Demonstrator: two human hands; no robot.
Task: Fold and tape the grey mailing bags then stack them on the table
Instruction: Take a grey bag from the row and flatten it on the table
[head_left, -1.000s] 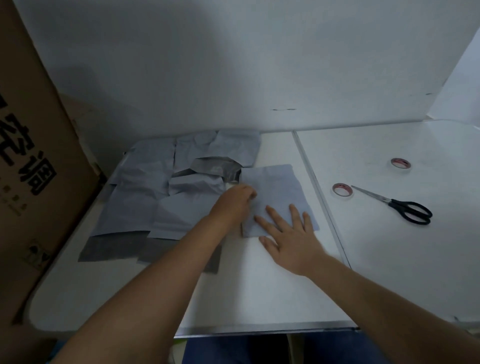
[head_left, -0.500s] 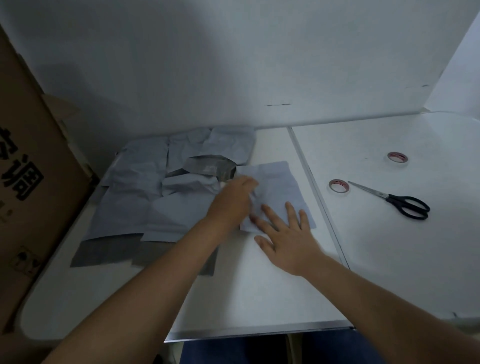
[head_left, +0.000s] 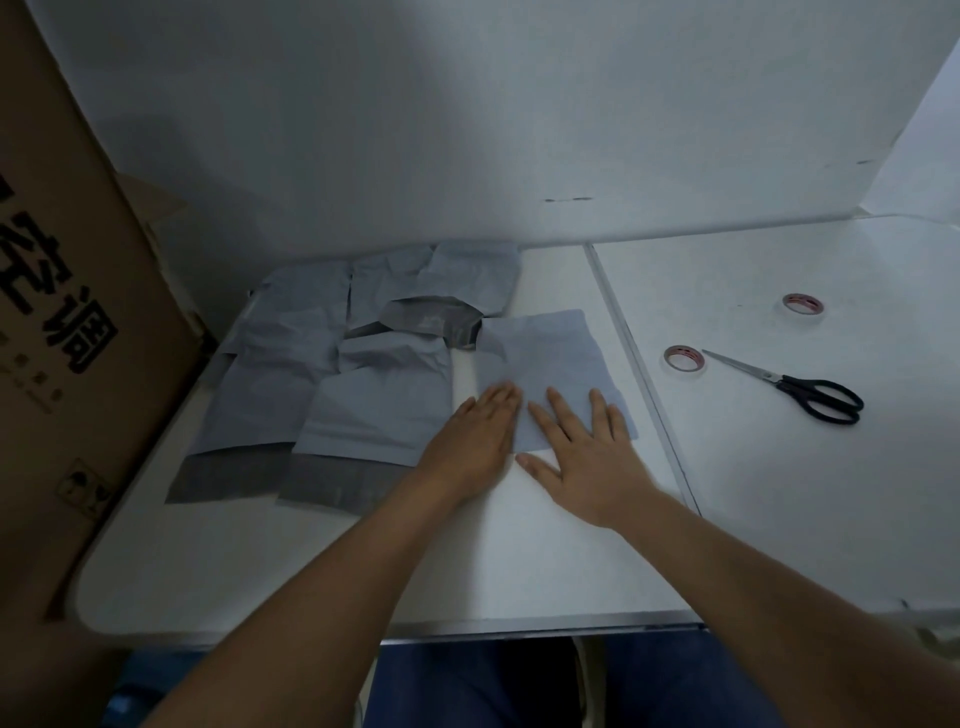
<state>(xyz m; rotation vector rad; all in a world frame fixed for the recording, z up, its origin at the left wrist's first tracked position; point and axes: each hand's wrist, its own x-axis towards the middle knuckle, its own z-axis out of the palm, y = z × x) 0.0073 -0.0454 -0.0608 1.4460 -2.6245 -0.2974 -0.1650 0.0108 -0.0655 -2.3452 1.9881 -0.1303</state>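
Observation:
One grey mailing bag (head_left: 550, 364) lies flat near the middle of the white table (head_left: 291, 561). My left hand (head_left: 470, 447) lies flat with its fingertips on the bag's near left corner. My right hand (head_left: 584, 457) is spread flat, fingers pressing the bag's near edge. A loose pile of several grey mailing bags (head_left: 332, 374) covers the table to the left. Two tape rolls sit to the right: one (head_left: 684, 358) close to the scissors, another (head_left: 803, 304) farther back.
Black-handled scissors (head_left: 810, 397) lie on the right table section. A large cardboard box (head_left: 67, 332) with printed characters stands at the left edge. White walls close off the back and right. A seam (head_left: 639, 364) divides the two table halves.
My left hand moved back toward me along the bag's left side, from near its top left to its near corner, and now lies flat. My right hand stayed pressing the near edge.

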